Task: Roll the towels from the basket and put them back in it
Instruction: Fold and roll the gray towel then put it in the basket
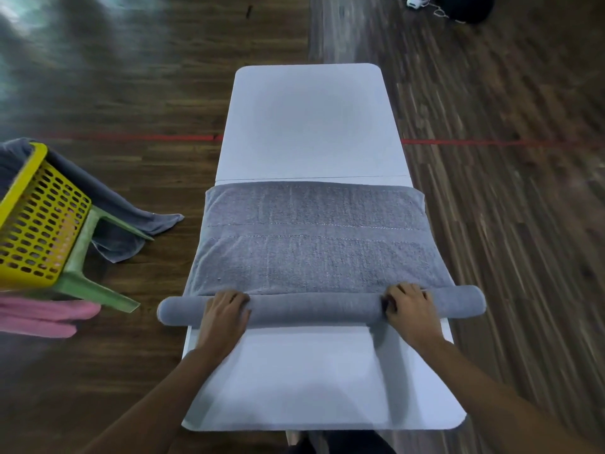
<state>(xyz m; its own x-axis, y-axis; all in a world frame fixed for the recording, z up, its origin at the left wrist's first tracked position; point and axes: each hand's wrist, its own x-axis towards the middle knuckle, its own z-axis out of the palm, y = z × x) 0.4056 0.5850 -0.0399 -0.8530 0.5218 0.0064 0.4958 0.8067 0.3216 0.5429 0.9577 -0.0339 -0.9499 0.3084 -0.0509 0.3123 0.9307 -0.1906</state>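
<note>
— What's the biggest thing in front of you?

— The dark wooden floor [131, 93], with a thin red line [131, 138] running across it. On it stands a long white table [307, 119], stretching away from me.

— And the towel you're working on?

— The grey towel [314, 244] lies across the middle of the table, and its sides hang over both long edges. Its near end is wound into a tight roll [314, 310] that sticks out past the table on either side. The flat part lies just beyond it.

— Where's the basket?

— Off to my left, well apart from the table. It's a yellow basket [36, 231] with holed walls, sitting on a green stool [82, 257]. A second grey towel [131, 221] hangs out of it down to the floor. Near the stool's legs there's something pink [42, 317], but I cannot tell what it is.

— And your hands?

— Both are on the roll. My left hand [226, 311] sits toward its left end and my right hand [411, 309] toward its right end. On each, my fingers are curled over the top of the roll, gripping it.
</note>
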